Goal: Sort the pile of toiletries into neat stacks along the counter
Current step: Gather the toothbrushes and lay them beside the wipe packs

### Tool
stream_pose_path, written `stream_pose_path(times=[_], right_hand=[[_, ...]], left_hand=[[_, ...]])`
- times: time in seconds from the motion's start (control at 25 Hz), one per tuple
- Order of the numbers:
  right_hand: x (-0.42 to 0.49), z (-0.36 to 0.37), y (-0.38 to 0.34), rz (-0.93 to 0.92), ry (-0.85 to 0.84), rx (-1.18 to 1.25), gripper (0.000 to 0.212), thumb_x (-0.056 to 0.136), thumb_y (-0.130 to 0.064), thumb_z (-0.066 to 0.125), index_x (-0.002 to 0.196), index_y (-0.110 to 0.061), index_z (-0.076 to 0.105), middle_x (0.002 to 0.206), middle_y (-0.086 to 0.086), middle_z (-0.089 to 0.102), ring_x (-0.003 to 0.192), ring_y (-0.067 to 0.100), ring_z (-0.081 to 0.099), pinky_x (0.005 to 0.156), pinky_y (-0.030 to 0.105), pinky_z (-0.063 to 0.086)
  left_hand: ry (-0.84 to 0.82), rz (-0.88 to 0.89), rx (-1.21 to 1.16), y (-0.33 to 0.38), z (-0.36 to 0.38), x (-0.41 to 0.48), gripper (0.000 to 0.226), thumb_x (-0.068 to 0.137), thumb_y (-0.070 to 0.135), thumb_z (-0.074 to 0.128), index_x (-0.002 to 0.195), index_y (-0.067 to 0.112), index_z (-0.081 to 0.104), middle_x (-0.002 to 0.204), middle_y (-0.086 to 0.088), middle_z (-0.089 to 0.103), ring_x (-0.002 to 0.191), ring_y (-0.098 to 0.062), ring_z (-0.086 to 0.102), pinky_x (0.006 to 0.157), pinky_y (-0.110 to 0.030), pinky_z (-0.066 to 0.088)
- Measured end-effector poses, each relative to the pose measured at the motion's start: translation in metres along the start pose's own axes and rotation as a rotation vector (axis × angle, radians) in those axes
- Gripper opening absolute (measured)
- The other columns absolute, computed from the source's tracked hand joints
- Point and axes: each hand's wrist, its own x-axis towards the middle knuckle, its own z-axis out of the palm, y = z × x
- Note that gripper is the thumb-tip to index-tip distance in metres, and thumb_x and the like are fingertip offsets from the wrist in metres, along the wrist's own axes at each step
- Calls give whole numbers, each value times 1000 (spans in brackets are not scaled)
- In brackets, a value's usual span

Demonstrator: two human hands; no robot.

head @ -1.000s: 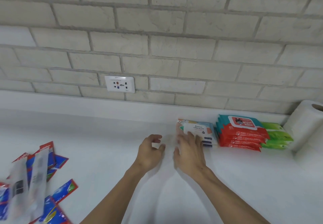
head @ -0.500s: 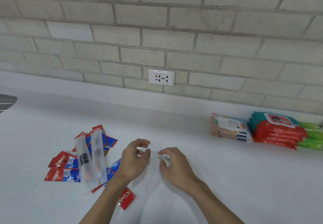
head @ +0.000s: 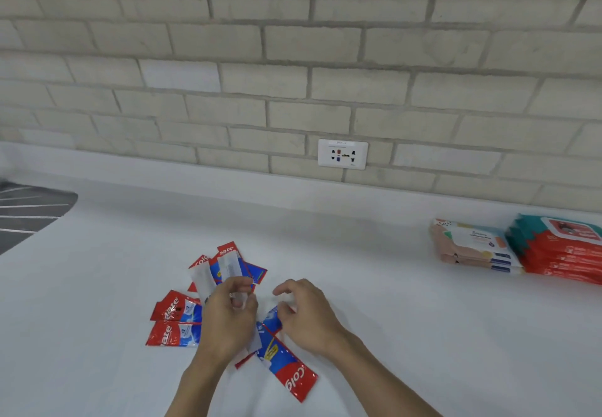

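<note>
Item: loose pile of red-and-blue toothpaste sachets (head: pixel 176 322), lying scattered and overlapping on the white surface (head: pixel 407 325) at 6 o'clock in the view, unsorted. One long sachet (head: pixel 290 371) lay at the pile's 5 o'clock edge, slanted, its red end nearest the person. Two translucent packets (head: pixel 202 278), contents too blurred to tell, stood up out of the pile toward 12 o'clock, gripped at their lower ends by the left hand (head: pixel 228 322), whose fingers were curled round them. The right hand (head: pixel 309 315) hovered just beside the left, at its 3 o'clock, fingers loosely bent and holding nothing; whether its fingertips touched the sachet beneath could not be told. Sorted stock: a stack of peach wipes packs (head: pixel 469 247) at 3 o'clock, well apart from the pile, against the back of the surface; touching its 3 o'clock side, a taller stack of red-and-teal wipes packs (head: pixel 563 253), cut by the frame edge. Fixtures: a white wall socket (head: pixel 342 154) set low in the pale brick wall (head: pixel 293 42) at 12 o'clock; a dark ribbed drainer (head: pixel 26 214) at 9 o'clock.
</note>
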Motion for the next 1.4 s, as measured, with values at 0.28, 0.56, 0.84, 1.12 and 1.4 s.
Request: stream_pose_path(times=[0.28, 0.56, 0.84, 1.12, 1.4], right_hand=[[33, 27, -22, 140, -55, 160, 17, 95, -25, 56, 110, -22, 63, 118, -3, 65, 106, 10, 58, 81, 22, 53], [59, 53, -35, 290, -34, 164, 38, 86, -39, 68, 118, -22, 54, 120, 1, 66, 106, 18, 64, 84, 27, 52], [62, 47, -34, 313, -17, 279, 25, 87, -29, 70, 109, -17, 69, 117, 1, 69, 101, 17, 67, 84, 26, 56], [58, 22, -26, 368, 17, 698, 18, 93, -30, 60, 100, -14, 57, 103, 5, 71, 89, 17, 72, 81, 39, 60], [45, -21, -6, 325, 85, 945, 22, 96, -15, 57, 111, 1, 53, 99, 20, 72, 82, 32, 72, 73, 40, 59]], left_hand=[[2, -12, 234, -31, -16, 8, 43, 80, 22, 73, 117, 17, 53, 120, -5, 63, 97, -21, 63, 81, -37, 58], [-1, -43, 212, -38, -13, 2, 47, 82, 28, 72, 123, 20, 51, 117, 3, 64, 111, -20, 46, 87, -32, 49], [1, -78, 132, -36, -14, 4, 39, 81, 29, 73, 114, 23, 53, 110, 3, 66, 106, -16, 47, 82, -26, 45], [-39, -74, 131, -7, -11, 9, 39, 88, 41, 61, 123, 22, 59, 113, 6, 67, 106, -16, 57, 78, -30, 56], [-312, 43, -30, 32, -4, 6, 25, 90, 36, 60, 108, 20, 66, 87, 6, 71, 75, -6, 68, 64, -21, 57]])
